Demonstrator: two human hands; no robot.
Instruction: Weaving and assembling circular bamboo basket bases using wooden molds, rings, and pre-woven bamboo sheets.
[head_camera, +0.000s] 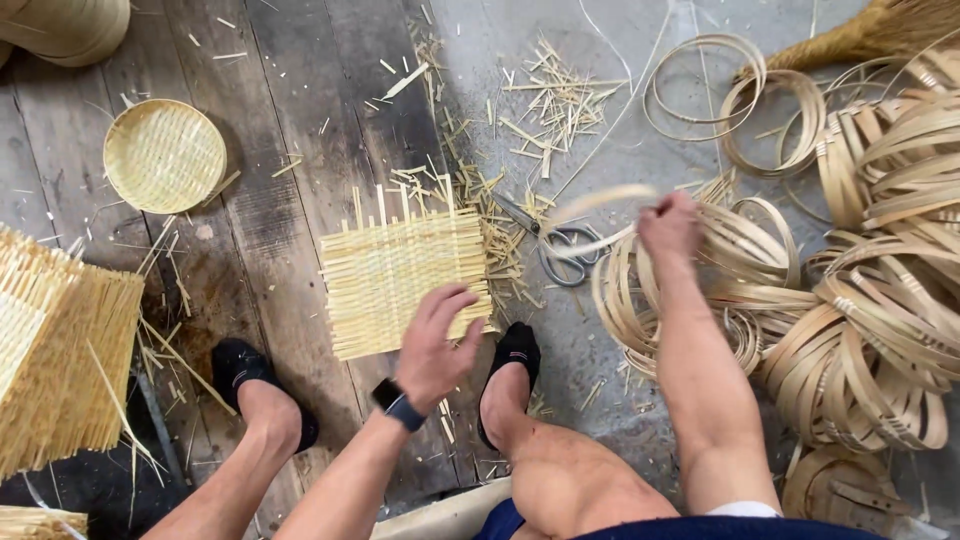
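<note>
Left hand (432, 345) open over woven mat (400, 280) edge — right hand (668, 225) pinching bamboo hoop (600, 205), scissors (565, 255) between.

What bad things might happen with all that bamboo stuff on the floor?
The scissors lie open on the floor near the right hand, which is blurred as it lifts a bamboo hoop; a careless reach might meet a blade. The woven mat under the left hand has stiff strip ends poking out, so a splinter seems possible. Loose offcuts lie scattered close to the thin shoes and might prick.
</note>
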